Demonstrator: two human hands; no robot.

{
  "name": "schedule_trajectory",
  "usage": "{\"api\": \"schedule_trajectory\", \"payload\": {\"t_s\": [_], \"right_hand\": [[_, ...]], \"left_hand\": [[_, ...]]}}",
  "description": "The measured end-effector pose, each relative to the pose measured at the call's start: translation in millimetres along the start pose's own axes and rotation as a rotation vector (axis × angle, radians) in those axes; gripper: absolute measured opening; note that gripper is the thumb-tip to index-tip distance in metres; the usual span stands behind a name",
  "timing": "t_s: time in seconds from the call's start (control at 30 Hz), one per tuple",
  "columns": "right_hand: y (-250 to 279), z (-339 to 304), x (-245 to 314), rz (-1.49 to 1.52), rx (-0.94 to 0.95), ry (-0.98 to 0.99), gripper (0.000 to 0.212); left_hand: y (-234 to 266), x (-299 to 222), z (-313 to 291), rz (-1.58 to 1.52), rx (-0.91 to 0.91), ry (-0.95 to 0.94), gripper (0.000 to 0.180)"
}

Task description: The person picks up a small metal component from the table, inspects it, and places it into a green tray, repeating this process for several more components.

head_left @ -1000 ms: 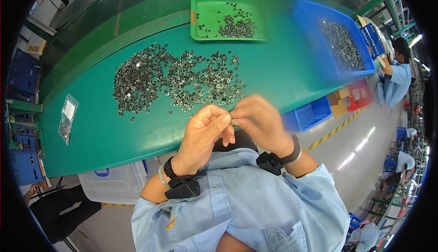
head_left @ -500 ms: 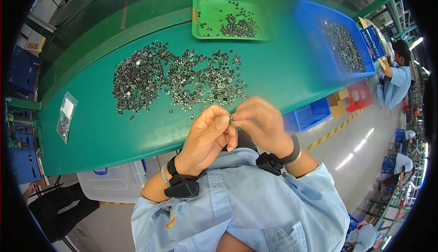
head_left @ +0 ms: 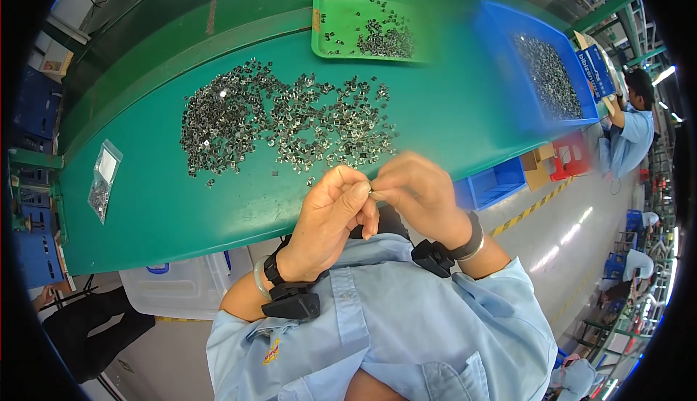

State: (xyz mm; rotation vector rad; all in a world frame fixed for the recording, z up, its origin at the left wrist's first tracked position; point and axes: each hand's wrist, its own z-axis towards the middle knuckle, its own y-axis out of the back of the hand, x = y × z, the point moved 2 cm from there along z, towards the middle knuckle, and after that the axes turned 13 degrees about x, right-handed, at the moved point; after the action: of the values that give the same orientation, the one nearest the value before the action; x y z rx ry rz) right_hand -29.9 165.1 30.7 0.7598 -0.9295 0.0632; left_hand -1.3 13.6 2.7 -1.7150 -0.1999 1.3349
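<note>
Close to my body, just off the table's near edge, both hands meet fingertip to fingertip. My left hand point(head_left: 328, 216) pinches a tiny dark metal part point(head_left: 372, 190) between thumb and forefinger, its other fingers curled. On the same part, my right hand point(head_left: 421, 192) closes its thumb and forefinger from the other side. Fingers cover most of the part, so its exact shape is hidden. Beyond the hands, a dense heap of small shiny metal parts point(head_left: 223, 118) lies on the green tabletop point(head_left: 239, 212). A looser spread of similar parts point(head_left: 330, 121) lies to its right, nearest my fingers.
A green tray point(head_left: 316, 43) with similar parts stands at the back. At the far right is a blue bin point(head_left: 501, 74) full of small metal pieces. A clear bag point(head_left: 105, 179) lies at left. Below the table are a clear plastic box point(head_left: 174, 288) and a blue crate point(head_left: 497, 183).
The view has shifted slightly, moving the table a little in the picture. Both hands keep their pinch on the small part, with hardly any visible movement.
</note>
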Motion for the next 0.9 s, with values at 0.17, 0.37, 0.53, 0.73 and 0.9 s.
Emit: {"api": "schedule_trajectory", "payload": {"t_s": [0.17, 0.37, 0.53, 0.73, 0.9], "right_hand": [[-1.6, -2.4, -5.9, 0.045, -0.047, -0.026, 0.017], [-2.2, -4.1, -6.1, 0.099, -0.097, -0.051, 0.015], [-3.4, -6.6, -6.5, 0.106, -0.106, -0.051, 0.017], [-3.3, -7.2, -4.9, 0.053, -0.097, -0.043, 0.017], [-3.2, -3.5, -5.7, 0.007, -0.075, -0.053, 0.014]], "left_hand": [[-1.7, 0.0, 4.1, 0.018, -0.009, -0.022, 0.017], [-2.6, 1.3, 5.2, -0.048, 0.028, -0.049, 0.018], [-3.6, 2.5, 3.0, -0.036, 0.044, -0.048, 0.018], [-2.8, 2.4, 2.3, -0.006, 0.039, -0.043, 0.017], [2.4, 3.0, 2.7, 0.05, 0.009, -0.027, 0.019]]}}
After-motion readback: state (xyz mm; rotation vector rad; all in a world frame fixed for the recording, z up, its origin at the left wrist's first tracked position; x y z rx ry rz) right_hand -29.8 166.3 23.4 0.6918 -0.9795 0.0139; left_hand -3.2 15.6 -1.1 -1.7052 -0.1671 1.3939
